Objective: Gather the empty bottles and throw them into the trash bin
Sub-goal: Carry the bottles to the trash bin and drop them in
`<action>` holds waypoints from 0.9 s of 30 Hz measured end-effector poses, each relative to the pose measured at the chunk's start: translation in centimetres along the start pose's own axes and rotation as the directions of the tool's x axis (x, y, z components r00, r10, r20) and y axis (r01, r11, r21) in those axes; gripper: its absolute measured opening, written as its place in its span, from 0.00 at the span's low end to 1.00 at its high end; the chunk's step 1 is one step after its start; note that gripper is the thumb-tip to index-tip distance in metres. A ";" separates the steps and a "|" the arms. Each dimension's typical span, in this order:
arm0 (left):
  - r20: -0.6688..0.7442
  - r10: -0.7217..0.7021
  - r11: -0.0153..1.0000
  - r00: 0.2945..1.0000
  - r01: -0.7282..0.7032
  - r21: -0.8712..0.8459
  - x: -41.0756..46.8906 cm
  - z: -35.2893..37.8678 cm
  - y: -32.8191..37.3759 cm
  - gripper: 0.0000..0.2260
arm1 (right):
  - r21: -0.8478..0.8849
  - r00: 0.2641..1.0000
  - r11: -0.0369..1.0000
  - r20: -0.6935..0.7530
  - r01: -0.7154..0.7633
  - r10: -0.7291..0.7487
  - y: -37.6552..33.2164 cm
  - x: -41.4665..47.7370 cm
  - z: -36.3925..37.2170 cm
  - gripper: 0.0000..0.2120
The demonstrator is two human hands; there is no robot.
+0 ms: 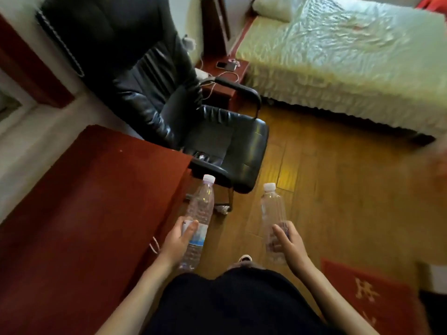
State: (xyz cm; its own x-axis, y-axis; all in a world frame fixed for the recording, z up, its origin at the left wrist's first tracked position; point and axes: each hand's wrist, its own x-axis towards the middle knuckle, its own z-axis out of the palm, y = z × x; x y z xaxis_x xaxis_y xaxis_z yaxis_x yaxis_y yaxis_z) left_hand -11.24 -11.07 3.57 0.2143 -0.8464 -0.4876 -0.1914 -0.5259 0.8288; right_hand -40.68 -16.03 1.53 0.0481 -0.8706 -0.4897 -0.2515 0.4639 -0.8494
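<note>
My left hand (177,240) grips a clear empty plastic bottle (202,204) with a white cap and a blue-and-white label, its cap pointing away from me. My right hand (291,245) grips a second clear empty bottle (272,209), label-free at the top, white cap also pointing forward. Both bottles are held in the air above the wooden floor, just in front of my body. No trash bin shows in the head view.
A dark red wooden desk (92,201) runs along my left. A black leather office chair (193,122) stands ahead of it. A bed with a pale green cover (350,56) fills the upper right. A red mat (367,293) lies at lower right on the wooden floor (338,189).
</note>
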 end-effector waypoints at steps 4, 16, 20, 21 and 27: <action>0.162 0.022 0.995 0.987 -0.038 0.097 4.2 6.8 4.3 0.15 | 0.100 0.982 0.994 -0.175 -0.051 0.068 1.9 0.0 -6.0 0.15; 0.471 0.050 0.896 0.881 -0.248 0.369 12.5 23.1 13.8 0.08 | 0.395 0.735 0.908 -0.574 -0.137 0.360 8.5 -3.0 -15.9 0.12; 0.529 0.028 0.885 0.848 -0.267 0.382 15.9 28.0 16.7 0.11 | 0.446 0.687 0.883 -0.597 -0.146 0.415 8.6 -0.1 -19.1 0.12; 0.548 0.028 0.883 0.836 -0.278 0.378 17.1 29.2 17.5 0.12 | 0.441 0.677 0.887 -0.611 -0.139 0.410 8.2 1.2 -20.3 0.14; 0.617 0.063 0.860 0.784 -0.356 0.366 26.0 38.0 24.2 0.11 | 0.439 0.624 0.895 -0.678 -0.079 0.388 4.2 10.8 -30.0 0.13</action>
State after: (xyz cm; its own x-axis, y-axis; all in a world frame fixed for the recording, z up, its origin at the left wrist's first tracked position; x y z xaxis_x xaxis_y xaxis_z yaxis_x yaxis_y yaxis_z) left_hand -46.67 -49.00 0.48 -0.4352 -0.7487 -0.5001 -0.5912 -0.1813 0.7859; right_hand -70.22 -28.42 -1.44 -0.7230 -0.4748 -0.5019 0.1956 0.5561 -0.8078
